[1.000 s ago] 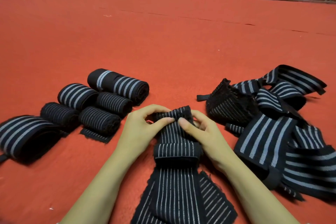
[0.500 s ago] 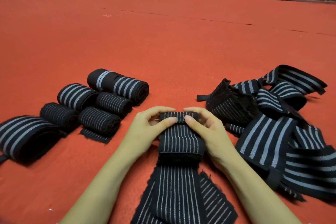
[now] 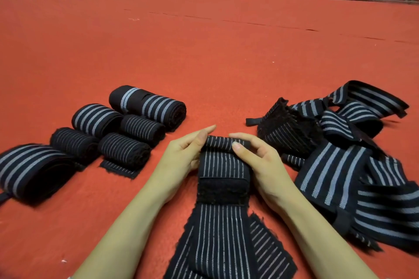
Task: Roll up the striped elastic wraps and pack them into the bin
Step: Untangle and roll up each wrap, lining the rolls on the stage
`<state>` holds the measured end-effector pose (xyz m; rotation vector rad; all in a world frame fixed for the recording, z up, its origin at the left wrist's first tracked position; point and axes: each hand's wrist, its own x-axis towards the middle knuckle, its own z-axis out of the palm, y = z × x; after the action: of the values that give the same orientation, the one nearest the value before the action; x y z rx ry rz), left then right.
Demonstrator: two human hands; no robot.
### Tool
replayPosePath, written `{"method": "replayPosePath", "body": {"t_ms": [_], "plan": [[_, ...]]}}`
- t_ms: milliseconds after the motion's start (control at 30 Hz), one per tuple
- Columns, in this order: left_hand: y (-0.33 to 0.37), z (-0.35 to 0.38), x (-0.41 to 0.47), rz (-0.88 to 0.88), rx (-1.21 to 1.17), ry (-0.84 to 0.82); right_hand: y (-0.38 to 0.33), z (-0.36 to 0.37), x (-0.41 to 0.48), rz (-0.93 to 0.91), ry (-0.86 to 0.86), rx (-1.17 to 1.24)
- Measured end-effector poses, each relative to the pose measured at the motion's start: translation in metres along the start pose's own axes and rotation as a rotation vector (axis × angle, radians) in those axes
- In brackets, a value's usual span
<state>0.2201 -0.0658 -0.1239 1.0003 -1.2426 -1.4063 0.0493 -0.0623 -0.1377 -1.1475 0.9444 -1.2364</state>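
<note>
**Striped elastic wrap (image 3: 223,165): first turns pinched at both ends**

I have it lying on the red mat (image 3: 204,52) straight in front of me, its far end curled into a small roll. My left hand (image 3: 181,158) pinches the roll's left end, thumb in front. My right hand (image 3: 260,165) curls over the right end, so the turns stay even and don't slip sideways. The unrolled tail runs back toward me, fuzzy fastening patch (image 3: 223,190) facing up (it should close the roll, I reckon). Finished rolls (image 3: 136,129) sit grouped to my left and the loose pile (image 3: 340,154) to my right, keeping done and undone apart. No bin is in view.
</note>
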Motion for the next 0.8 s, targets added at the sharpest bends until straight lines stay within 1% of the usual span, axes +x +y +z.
{"method": "replayPosePath", "body": {"t_ms": [67,167,233,367,500,600,667,733,800], "plan": [[-0.0024,0.0008,0.0001,-0.016,-0.026,-0.035,0.0004,-0.0001,-0.0002,0.025,-0.015,0.006],[-0.0055,0.0038,0.0001,0.035,-0.005,-0.047,0.0011,0.0012,-0.0005,0.037,0.004,-0.006],[-0.0052,0.0025,0.0005,0.067,0.046,-0.042,0.0012,0.0021,-0.0017,0.009,0.014,-0.046],[-0.0073,-0.0029,-0.0001,0.114,0.158,0.022,0.0009,0.0025,-0.0036,-0.066,-0.009,-0.121],[-0.0077,0.0005,-0.0001,0.078,0.124,-0.017,0.0003,0.0032,-0.0046,-0.085,-0.019,-0.114],[-0.0062,0.0005,0.0008,0.163,0.166,0.020,0.0014,0.0042,-0.0034,-0.068,0.010,-0.095],[-0.0054,-0.0005,0.0011,0.207,0.188,0.030,0.0012,0.0057,-0.0020,-0.020,0.035,-0.063],[-0.0064,-0.0016,0.0014,0.225,0.221,0.022,0.0020,0.0061,-0.0011,0.048,0.020,-0.037],[-0.0080,-0.0010,0.0012,0.223,0.254,0.005,0.0021,0.0074,-0.0004,0.040,0.018,-0.029]]}}
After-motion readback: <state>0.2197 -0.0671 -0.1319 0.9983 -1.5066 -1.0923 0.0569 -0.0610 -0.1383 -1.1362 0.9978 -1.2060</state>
